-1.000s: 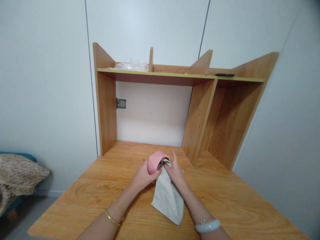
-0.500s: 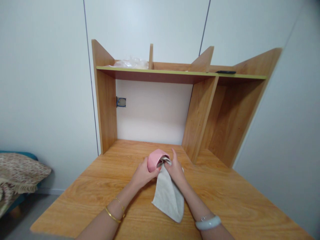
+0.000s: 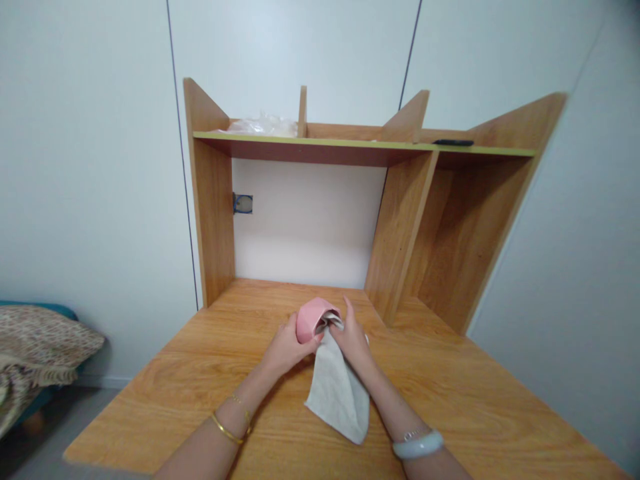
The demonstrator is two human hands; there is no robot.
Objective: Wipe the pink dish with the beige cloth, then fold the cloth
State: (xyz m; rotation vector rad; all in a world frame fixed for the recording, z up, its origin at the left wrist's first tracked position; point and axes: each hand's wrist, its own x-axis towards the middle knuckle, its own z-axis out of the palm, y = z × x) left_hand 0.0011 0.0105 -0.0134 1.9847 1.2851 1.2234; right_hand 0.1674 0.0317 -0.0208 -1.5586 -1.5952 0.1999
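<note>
- Left hand [image 3: 286, 348] grip wrapped round pink cup [image 3: 310, 319], tipped sideways, mouth toward right hand [image 3: 353, 340].
- Right grip pinches cloth [image 3: 337, 393], seemingly tucked inside; rest hangs to worktop [image 3: 450, 393].

From my remote view: a wooden desk [image 3: 450, 400] spans the lower frame; its hutch [image 3: 213, 220] rises at centre, carrying a green-edged shelf [image 3: 360, 143]; pale panelled walls [image 3: 90, 167] behind; wall socket [image 3: 243, 203] centre left; patterned blanket [image 3: 40, 347] and grey floor [image 3: 45, 457] lower left; soft, even light
</note>
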